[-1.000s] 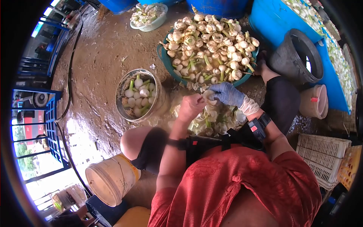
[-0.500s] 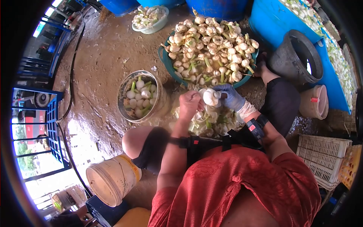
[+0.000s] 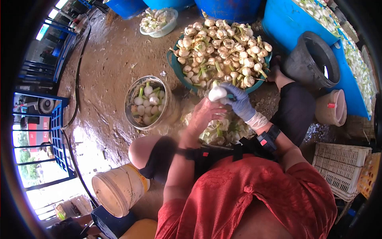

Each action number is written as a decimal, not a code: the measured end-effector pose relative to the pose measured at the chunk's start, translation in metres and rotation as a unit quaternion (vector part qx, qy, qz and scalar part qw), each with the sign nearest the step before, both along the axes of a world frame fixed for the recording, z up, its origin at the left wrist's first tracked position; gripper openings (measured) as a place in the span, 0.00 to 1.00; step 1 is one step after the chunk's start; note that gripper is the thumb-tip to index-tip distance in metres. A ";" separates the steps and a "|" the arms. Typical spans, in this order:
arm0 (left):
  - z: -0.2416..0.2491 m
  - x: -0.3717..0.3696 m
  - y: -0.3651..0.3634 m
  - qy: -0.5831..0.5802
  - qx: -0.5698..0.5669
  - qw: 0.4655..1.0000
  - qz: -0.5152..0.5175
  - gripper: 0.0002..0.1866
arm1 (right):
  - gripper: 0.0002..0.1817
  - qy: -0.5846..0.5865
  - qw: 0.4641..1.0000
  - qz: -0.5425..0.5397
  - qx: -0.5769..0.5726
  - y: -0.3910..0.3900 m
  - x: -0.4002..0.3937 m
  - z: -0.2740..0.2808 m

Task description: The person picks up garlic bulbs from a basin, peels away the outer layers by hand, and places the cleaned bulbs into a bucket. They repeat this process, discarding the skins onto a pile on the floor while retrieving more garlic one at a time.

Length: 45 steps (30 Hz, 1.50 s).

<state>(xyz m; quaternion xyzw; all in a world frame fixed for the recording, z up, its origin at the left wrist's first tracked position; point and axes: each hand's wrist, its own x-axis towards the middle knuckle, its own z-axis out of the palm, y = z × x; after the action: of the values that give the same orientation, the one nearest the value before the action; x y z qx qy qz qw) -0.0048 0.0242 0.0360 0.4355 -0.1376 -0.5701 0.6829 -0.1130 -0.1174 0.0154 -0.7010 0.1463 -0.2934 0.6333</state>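
A white garlic bulb with a short stem is held at the fingertips of my right hand, which wears a blue glove. My bare left hand is just below and beside the bulb, its fingers apart and somewhat blurred by motion. Under both hands lies a heap of garlic peelings and leaves. Beyond them stands a wide green tub piled with unpeeled garlic bulbs. Left of my hands, a bucket contains peeled white bulbs.
A pale basin of garlic pieces sits at the back. On the right are a black bucket, a pinkish bucket, blue containers and a white crate. A lidded bucket stands lower left on the wet floor.
The bulb has shifted slightly left and up, and its stem now points upward. My left hand has lowered and its fingers have opened out. The dark handle by my right hand no longer shows.
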 end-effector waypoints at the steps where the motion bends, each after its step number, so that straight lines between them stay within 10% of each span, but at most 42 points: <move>1: 0.000 -0.007 -0.005 0.037 -0.037 0.998 0.037 0.22 | 0.30 0.000 1.000 0.001 0.001 0.005 0.001 -0.002; 3: -0.002 -0.007 -0.008 0.074 -0.074 0.992 0.076 0.25 | 0.30 0.009 0.988 0.028 -0.154 0.013 0.003 -0.005; 7: -0.021 0.010 -0.006 -0.031 -0.025 0.992 0.120 0.29 | 0.31 0.004 0.995 0.007 -0.097 0.006 0.006 -0.004; 9: -0.025 0.008 -0.009 -0.340 0.084 0.932 0.095 0.30 | 0.28 -0.013 0.998 -0.004 -0.059 0.001 0.008 -0.002; 11: -0.022 0.003 -0.010 -0.378 0.106 0.914 0.098 0.34 | 0.22 0.048 0.939 0.015 -0.340 -0.007 0.009 0.001; 13: -0.024 0.002 -0.008 -0.480 0.134 0.861 0.102 0.35 | 0.19 0.112 0.939 0.034 -0.322 -0.008 0.007 -0.003; 22: -0.004 0.009 -0.004 -0.282 0.156 0.947 0.000 0.21 | 0.08 0.221 0.866 0.057 -0.445 -0.009 0.008 0.005; 28: 0.000 0.005 -0.004 -0.325 0.076 0.942 -0.022 0.24 | 0.08 0.213 0.965 0.091 -0.126 -0.021 0.006 -0.022; 31: 0.000 0.002 -0.003 -0.304 0.030 0.952 -0.022 0.28 | 0.09 0.072 0.915 0.169 -0.359 -0.032 0.000 -0.022; 35: -0.009 0.004 -0.004 -0.185 0.001 0.983 -0.003 0.29 | 0.13 0.071 0.939 0.125 -0.311 -0.025 0.000 -0.025; 37: -0.013 0.004 -0.003 -0.153 -0.002 0.988 0.006 0.28 | 0.13 0.088 0.993 0.059 -0.055 -0.016 0.003 -0.014; 45: -0.018 0.006 0.000 -0.161 0.141 0.976 -0.029 0.22 | 0.06 0.120 0.977 0.095 -0.150 -0.007 0.002 -0.005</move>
<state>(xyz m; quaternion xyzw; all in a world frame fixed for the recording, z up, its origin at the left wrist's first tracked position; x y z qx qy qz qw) 0.0016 0.0241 0.0184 0.6092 -0.1762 -0.5259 0.5668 -0.1113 -0.1245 0.0101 -0.8286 0.1085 -0.1642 0.5241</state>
